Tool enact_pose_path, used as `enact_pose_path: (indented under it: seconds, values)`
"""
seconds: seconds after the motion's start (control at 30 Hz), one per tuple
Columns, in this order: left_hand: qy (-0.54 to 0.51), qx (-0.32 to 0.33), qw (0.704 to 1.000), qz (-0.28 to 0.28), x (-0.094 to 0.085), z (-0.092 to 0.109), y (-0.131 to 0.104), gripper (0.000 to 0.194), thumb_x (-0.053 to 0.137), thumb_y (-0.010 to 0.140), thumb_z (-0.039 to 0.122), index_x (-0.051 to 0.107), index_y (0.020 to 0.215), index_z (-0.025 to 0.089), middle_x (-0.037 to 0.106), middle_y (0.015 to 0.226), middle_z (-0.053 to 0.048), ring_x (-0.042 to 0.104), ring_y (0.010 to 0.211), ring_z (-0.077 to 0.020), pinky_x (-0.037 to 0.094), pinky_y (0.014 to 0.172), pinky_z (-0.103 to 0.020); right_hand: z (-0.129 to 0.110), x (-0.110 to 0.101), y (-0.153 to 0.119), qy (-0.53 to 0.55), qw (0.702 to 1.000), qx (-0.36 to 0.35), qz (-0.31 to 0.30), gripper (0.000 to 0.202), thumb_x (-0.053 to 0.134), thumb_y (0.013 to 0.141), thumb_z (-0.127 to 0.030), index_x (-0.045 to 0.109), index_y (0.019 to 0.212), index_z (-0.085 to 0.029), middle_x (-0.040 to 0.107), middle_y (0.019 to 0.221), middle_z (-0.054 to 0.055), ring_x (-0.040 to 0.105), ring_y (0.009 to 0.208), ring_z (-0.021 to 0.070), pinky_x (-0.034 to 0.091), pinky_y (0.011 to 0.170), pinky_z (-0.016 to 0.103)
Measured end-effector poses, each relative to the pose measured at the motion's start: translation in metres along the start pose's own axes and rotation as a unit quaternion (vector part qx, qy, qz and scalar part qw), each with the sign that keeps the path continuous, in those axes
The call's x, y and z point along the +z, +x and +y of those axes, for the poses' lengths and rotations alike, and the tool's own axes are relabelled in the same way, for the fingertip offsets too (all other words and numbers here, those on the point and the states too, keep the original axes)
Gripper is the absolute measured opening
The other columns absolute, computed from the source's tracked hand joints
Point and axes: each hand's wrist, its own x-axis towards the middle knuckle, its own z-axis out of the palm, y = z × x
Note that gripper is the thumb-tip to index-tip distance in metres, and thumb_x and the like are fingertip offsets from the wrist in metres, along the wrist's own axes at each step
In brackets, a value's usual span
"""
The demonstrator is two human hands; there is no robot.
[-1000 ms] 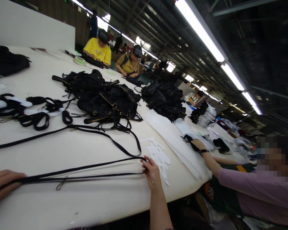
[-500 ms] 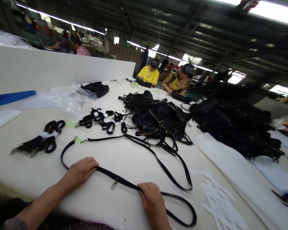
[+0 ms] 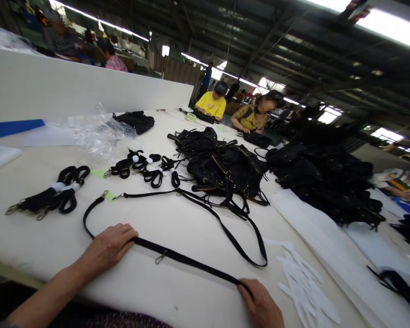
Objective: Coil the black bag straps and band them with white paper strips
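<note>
A long black strap (image 3: 198, 263) runs straight between my two hands, close to the table's near edge. My left hand (image 3: 112, 246) is closed over it at the left, and my right hand (image 3: 260, 303) grips it at the right. A metal snap hook (image 3: 160, 258) hangs from the strap between them. Another black strap (image 3: 222, 223) lies in a loose loop beyond, its clasp close to a small green sticker (image 3: 108, 196). Bundled black straps (image 3: 51, 196) with white bands and metal hooks lie at the left.
Black bags (image 3: 225, 168) are heaped mid-table, with a larger pile (image 3: 324, 177) at the right. White paper strips (image 3: 300, 282) lie near a long white sheet (image 3: 321, 241). Crumpled clear plastic (image 3: 102, 132) sits at the back left before a white partition (image 3: 89, 86). Two people work across the table.
My right hand has slid right and slightly down along the strap, stretching it straight; the loop at its right end no longer shows. My left hand stays nearly in place.
</note>
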Motion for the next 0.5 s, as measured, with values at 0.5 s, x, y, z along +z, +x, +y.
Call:
enact_pose_path:
  seconds: [0.5]
  values:
    - [0.095,-0.07,0.993,0.005,-0.035,-0.048,-0.038,0.029,0.058,0.086,0.041,0.068,0.111,0.031,0.068,0.118,-0.004,0.061,0.111,-0.0295,0.041,0.097,-0.046,-0.001,0.003,-0.004,0.013,0.999,0.031,-0.011,0.03,0.045,0.092,-0.045,0.069,0.101,-0.029,0.074,0.098,0.0,0.072,0.092,0.0183,0.061,0.076,0.027]
